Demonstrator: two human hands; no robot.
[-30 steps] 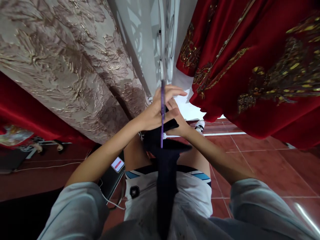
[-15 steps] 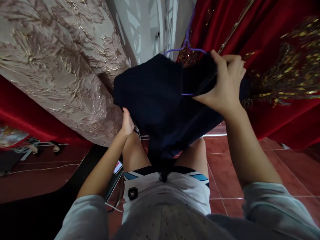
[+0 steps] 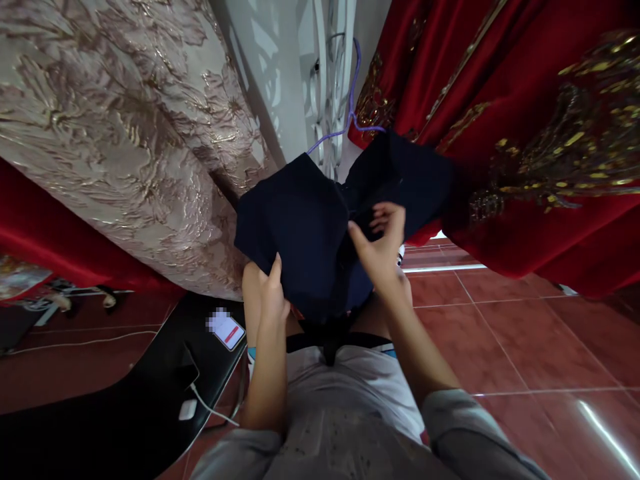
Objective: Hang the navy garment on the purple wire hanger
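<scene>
Here, a dark navy garment [image 3: 305, 227] is held up at the centre of the frame, draped over a purple hanger [image 3: 350, 100] whose hook rises toward the upper middle and whose wire shoulder shows just above the cloth. The left hand [image 3: 273, 293] is placed at the garment's lower left edge, with the thumb pressed flat against the front of the fabric and the other fingers hidden behind it, so a pinch grip on the cloth is indicated. The right hand [image 3: 383, 243] is seen just right of centre, partly closed, its fingers curled into a fold of the garment; exactly how much fabric is caught there cannot be told, since the dark cloth swallows the detail.

A beige brocade fabric [image 3: 125, 133] with a raised floral pattern fills the upper left of the frame, and a red embroidered fabric [image 3: 525, 133] with gold work hangs across the upper right, just beside the garment. Between them a white ornamental screen [image 3: 330, 60] is visible. At the lower left, a phone [image 3: 227, 329] lies on a black counter [image 3: 125, 407], with a white cable [image 3: 210, 410] running near it. Red floor tiles [image 3: 525, 333] cover the lower right.
</scene>
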